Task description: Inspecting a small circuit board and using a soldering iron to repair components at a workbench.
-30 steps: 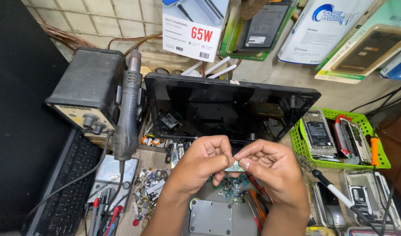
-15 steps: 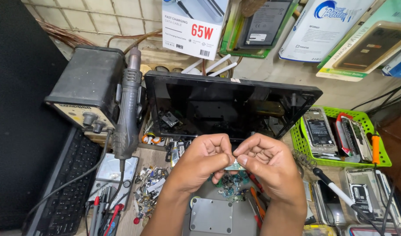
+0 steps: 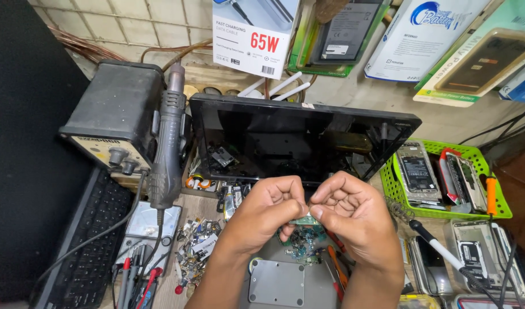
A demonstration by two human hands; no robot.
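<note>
Left hand and right hand meet fist to fist, fingertips pinching a tiny pale part between them, above the green circuit board before the dark tray.

Cluttered repair bench below a tiled wall.

At left, a grey hot-air station with its handpiece hanging alongside; below it, a black keyboard and red and black probes. At centre, a dark glossy screen propped upright. At right, a green basket of opened phones. Along the top, hanging packaged accessories. At lower centre, a grey metal plate and scattered small parts.
</note>
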